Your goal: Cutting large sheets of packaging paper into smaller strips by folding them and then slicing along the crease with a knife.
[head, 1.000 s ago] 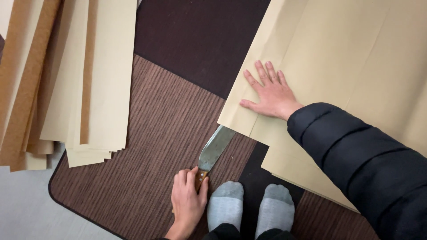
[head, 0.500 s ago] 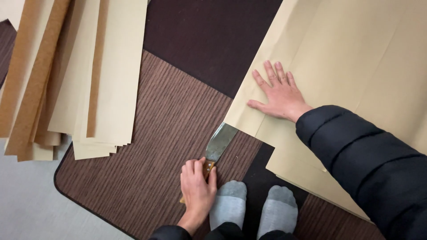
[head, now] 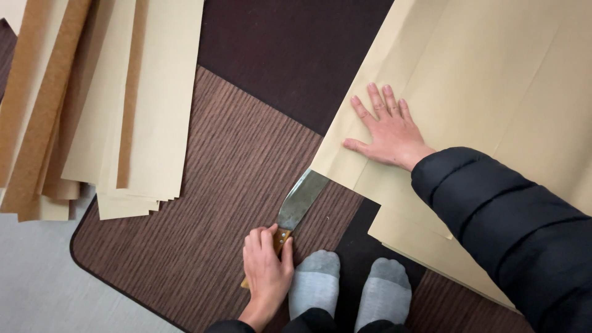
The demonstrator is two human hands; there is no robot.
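Note:
My left hand [head: 266, 274] is closed around the wooden handle of a broad-bladed knife [head: 299, 202]. The knife lies low over the brown striped mat [head: 234, 160], and its tip meets the lower corner of a large tan paper sheet [head: 493, 80]. My right hand [head: 387, 131], in a black sleeve, lies flat with fingers spread on that sheet near its left edge. More tan sheets lie beneath it, with their edges showing at the lower right.
A pile of cut tan and brown paper strips [head: 117, 105] lies at the left, overlapping the mat's edge. My two feet in grey socks [head: 348, 290] stand at the bottom centre. Pale floor [head: 37, 290] shows at the lower left.
The view has shifted slightly, so everything sits further right in the frame. My left hand has shifted a little on the knife handle. The right hand stays pressed on the sheet.

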